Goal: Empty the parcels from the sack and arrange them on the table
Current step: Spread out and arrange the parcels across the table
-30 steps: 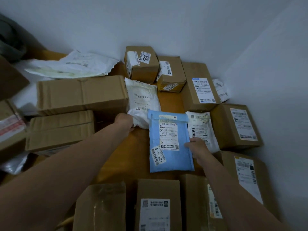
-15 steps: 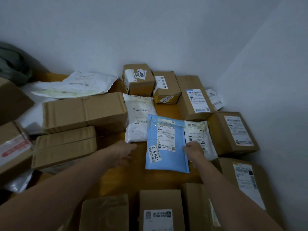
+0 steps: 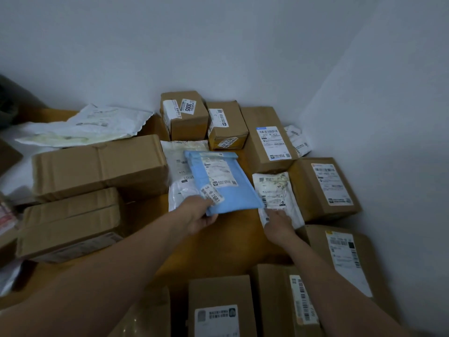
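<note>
A blue padded mailer (image 3: 226, 190) with white labels is lifted and tilted over a white poly bag (image 3: 178, 171). My left hand (image 3: 200, 214) grips its near left corner, thumb on top. To the right lies a small white poly parcel (image 3: 277, 190) on the wooden table (image 3: 218, 246); my right hand (image 3: 279, 224) rests on its near end, fingers on the plastic. Brown cardboard boxes ring the middle of the table. The sack does not show.
Two long boxes (image 3: 97, 164) (image 3: 70, 220) lie at the left, small boxes (image 3: 184, 115) (image 3: 227, 125) at the back, labelled boxes (image 3: 323, 188) (image 3: 345, 259) along the right wall. More boxes (image 3: 221, 307) line the near edge. A white bag (image 3: 85, 127) lies back left.
The blue mailer passed from my right hand to my left and moved left and back, onto the white poly bag. My right hand shifted onto the small white parcel.
</note>
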